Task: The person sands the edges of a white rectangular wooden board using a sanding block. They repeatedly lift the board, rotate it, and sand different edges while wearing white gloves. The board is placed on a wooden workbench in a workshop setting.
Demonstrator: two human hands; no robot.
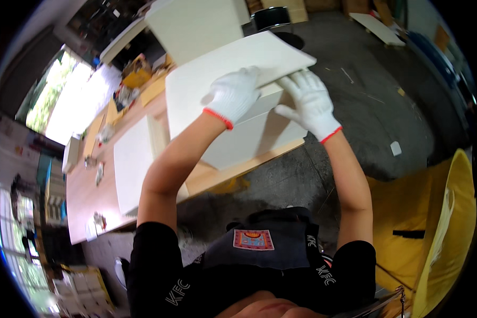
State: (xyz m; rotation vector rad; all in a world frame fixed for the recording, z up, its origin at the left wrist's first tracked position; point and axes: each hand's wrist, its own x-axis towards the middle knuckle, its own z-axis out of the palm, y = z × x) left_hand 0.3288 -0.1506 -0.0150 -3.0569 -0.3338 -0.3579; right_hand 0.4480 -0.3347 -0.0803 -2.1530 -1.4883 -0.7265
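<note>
Both my hands wear white knit gloves with red cuffs. My left hand [230,95] lies on top of a large white panel [196,79], close to its near edge, thumb apart from the other fingers. My right hand [310,103] is at the panel's right end, fingers spread and stretched out, the fingertips against the edge. Under the panel stands a white box-like block [249,140] of boards, its near side facing me. The panel's right part sticks out past the block at an angle. The left hand's fingertips are partly hard to make out.
The block rests on a wooden worktable [82,199]. Another white board [132,159] lies left of it; small tools and scraps lie farther left. Behind stands a tall white panel [196,29], with a black round stool [272,18] nearby. A yellow fabric bin [408,212] stands at my right.
</note>
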